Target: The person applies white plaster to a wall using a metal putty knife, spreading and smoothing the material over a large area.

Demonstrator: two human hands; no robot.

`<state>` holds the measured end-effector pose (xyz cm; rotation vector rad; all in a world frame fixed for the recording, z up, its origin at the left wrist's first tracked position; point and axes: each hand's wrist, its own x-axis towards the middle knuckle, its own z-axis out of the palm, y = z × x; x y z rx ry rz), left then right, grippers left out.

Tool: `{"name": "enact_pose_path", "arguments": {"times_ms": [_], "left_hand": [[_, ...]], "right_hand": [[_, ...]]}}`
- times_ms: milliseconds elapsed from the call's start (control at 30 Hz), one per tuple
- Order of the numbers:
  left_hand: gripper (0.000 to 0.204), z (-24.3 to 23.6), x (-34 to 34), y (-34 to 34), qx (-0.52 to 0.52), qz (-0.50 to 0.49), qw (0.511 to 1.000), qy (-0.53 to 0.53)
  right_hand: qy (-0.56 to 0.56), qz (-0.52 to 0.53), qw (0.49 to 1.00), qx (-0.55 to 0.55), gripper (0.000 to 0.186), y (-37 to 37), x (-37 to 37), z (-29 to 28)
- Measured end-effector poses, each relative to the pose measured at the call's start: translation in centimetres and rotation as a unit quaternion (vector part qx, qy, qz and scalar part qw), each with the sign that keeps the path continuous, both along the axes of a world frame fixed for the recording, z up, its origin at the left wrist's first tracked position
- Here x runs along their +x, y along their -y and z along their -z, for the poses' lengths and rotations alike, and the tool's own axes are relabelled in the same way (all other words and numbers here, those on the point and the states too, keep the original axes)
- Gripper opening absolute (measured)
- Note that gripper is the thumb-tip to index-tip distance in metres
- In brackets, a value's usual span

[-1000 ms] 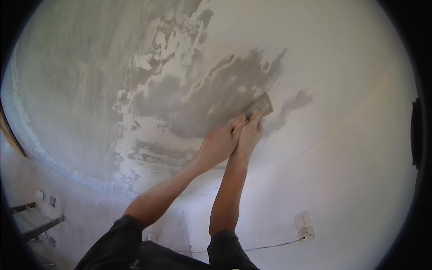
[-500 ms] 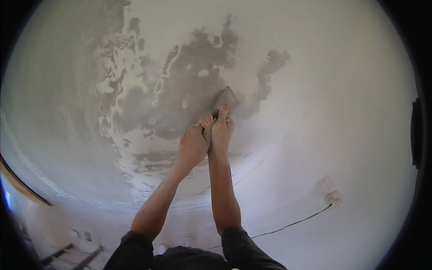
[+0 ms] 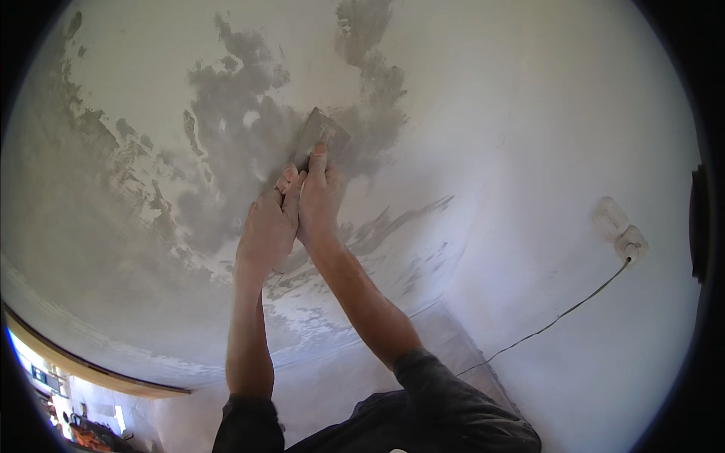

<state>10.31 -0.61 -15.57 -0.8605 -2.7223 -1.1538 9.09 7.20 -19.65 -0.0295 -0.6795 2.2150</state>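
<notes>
Both hands grip a flat, plaster-smeared grey blade (image 3: 317,128), its broad face against the patchy white-and-grey plastered surface (image 3: 219,136) overhead. My left hand (image 3: 268,223) is closed at the lower edge of the blade, its fingertips dusted white. My right hand (image 3: 321,196), beside and touching it, holds the blade with the thumb stretched up along its face. Darker grey, damp-looking patches surround the tool, broken by lighter flaky areas.
On the wall at the right, a socket (image 3: 628,240) has a thin cord (image 3: 559,314) running down to the lower middle. At the lower left are a wooden edge (image 3: 98,374), a bright opening and indistinct clutter (image 3: 94,434). A dark shirt shows below.
The blade and both hands have moved up and to the left in the picture. The view has turned, bringing the socket higher and more of the opening at lower left into sight.
</notes>
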Motion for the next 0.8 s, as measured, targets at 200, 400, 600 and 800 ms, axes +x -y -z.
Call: {"name": "enact_pose_path", "arguments": {"times_ms": [200, 400, 600, 800], "left_hand": [[0.049, -0.1, -0.8, 0.7, -0.051, 0.008, 0.997, -0.06], [0.048, -1.5, 1.4, 1.4, -0.028, -0.047, 0.998, 0.035], [0.048, -0.1, 0.2, 1.0, -0.005, -0.032, 0.999, -0.021], [0.051, -0.7, 1.0, 4.7, 0.003, -0.056, 0.997, -0.055]], "right_hand": [[-0.029, -0.013, 0.998, -0.058, 0.043, 0.2, 0.6, -1.0], [-0.003, -0.03, 0.999, -0.036, 0.04, 0.9, -1.0, -0.3], [-0.049, -0.057, 0.995, -0.07, 0.042, 0.8, 0.8, -1.5], [-0.007, -0.067, 0.998, 0.009, 0.041, 4.7, -0.9, -0.6]]}}
